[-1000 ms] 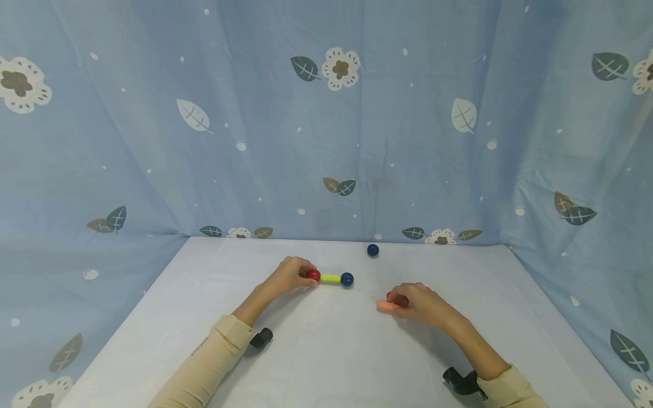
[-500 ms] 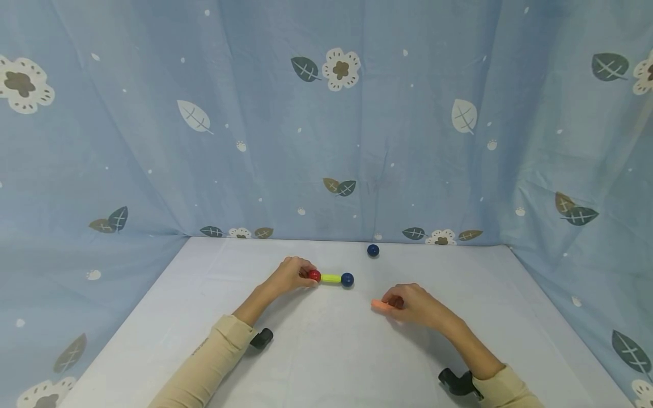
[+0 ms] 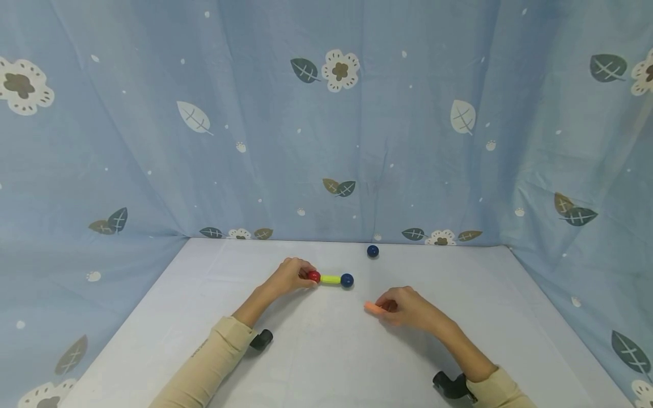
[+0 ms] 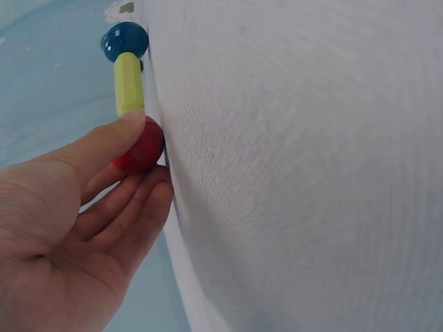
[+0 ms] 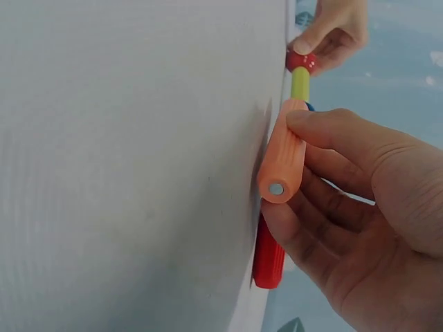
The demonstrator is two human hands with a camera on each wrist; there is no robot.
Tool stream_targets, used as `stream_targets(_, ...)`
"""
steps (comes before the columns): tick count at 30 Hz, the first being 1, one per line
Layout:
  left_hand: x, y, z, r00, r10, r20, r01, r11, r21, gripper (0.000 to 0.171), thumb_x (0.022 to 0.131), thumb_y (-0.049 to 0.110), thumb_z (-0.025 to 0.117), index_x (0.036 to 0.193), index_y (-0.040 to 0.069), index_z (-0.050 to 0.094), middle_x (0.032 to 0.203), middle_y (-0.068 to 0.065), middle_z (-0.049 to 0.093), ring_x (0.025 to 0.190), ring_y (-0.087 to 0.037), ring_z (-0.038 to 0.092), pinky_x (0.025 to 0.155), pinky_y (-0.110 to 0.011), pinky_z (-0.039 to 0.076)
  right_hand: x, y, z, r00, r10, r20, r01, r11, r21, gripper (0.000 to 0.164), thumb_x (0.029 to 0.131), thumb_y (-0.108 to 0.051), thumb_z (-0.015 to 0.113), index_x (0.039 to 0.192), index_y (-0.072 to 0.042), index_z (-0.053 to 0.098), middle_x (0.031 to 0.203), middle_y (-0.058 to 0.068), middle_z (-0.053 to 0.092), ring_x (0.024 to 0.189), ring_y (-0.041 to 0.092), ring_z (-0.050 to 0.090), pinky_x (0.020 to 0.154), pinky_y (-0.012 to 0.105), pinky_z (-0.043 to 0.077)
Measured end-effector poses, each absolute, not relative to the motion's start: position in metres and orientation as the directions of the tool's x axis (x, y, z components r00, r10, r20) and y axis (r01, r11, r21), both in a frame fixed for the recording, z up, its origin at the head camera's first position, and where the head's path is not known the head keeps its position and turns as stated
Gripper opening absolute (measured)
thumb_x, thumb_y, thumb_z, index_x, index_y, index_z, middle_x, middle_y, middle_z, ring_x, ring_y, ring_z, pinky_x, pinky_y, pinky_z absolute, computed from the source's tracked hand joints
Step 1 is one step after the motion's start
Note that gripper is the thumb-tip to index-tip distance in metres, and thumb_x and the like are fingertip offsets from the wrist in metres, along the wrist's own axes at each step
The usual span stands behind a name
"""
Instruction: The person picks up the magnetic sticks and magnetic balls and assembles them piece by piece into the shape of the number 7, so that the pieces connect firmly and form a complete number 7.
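My left hand point(image 3: 291, 276) pinches a red ball point(image 4: 142, 146) between thumb and fingers, low over the white table. The ball joins one end of a yellow-green magnetic rod point(image 3: 330, 279), and a dark blue ball point(image 3: 347, 280) caps the other end. To the right and nearer the front, my right hand point(image 3: 408, 309) pinches an orange magnetic rod point(image 5: 282, 155), whose end shows a silver metal disc. A red rod point(image 5: 268, 256) appears just past my right fingertips in the right wrist view; the head view hides it behind the hand.
A second dark blue ball point(image 3: 373, 251) stands near the back edge of the white table point(image 3: 326, 351). Behind and at both sides hangs a blue patterned curtain point(image 3: 326, 141). Black wrist mounts point(image 3: 451, 385) stick out under the forearms.
My right hand has slid left with the orange rod, toward the dark blue ball on the yellow-green rod. The red piece seen behind that hand is now hidden. The left hand stays still.
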State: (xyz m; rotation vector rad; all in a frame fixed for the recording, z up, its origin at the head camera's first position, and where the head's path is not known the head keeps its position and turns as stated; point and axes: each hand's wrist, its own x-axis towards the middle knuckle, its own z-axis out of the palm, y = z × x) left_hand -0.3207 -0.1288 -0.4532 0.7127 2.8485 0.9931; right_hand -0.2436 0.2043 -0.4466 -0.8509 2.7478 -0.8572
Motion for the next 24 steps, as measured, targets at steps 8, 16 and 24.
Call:
stream_targets(8,-0.321,-0.129,-0.453,-0.893,0.437,0.112,0.412,0.688,0.598,0.030,0.079,0.016,0.083,0.106,0.006,0.074,0.098,-0.004,0.076,0.082,-0.010,0.065,0.078,-0.029,0.056,-0.243,0.196,-0.447,-0.843,-0.536,0.030,-0.460,0.693,-0.555,0.019,0.089,-0.018,0.072,0.106,-0.011,0.075,0.094,-0.006,0.071,0.081,0.005,0.059,0.071,0.020,0.051)
stream_targets(16,-0.321,-0.129,-0.454,-0.892,0.438,0.113,0.413,0.686,0.599,0.031,0.079,0.016,0.082,0.106,0.006,0.074,0.099,-0.005,0.076,0.082,-0.010,0.066,0.078,-0.029,0.056,-0.245,0.189,-0.447,-0.843,-0.535,0.054,-0.471,0.685,-0.555,0.018,0.087,-0.013,0.073,0.105,-0.009,0.075,0.093,-0.004,0.072,0.078,0.001,0.058,0.068,0.019,0.051)
stream_targets(24,-0.322,-0.130,-0.455,-0.890,0.441,0.115,0.415,0.681,0.604,0.030,0.079,0.016,0.082,0.106,0.006,0.074,0.098,-0.004,0.076,0.082,-0.010,0.065,0.077,-0.029,0.056,-0.245,0.179,-0.445,-0.856,-0.514,0.057,-0.445,0.675,-0.589,0.018,0.087,-0.014,0.073,0.104,-0.007,0.075,0.089,-0.002,0.073,0.069,0.002,0.057,0.060,0.019,0.049)
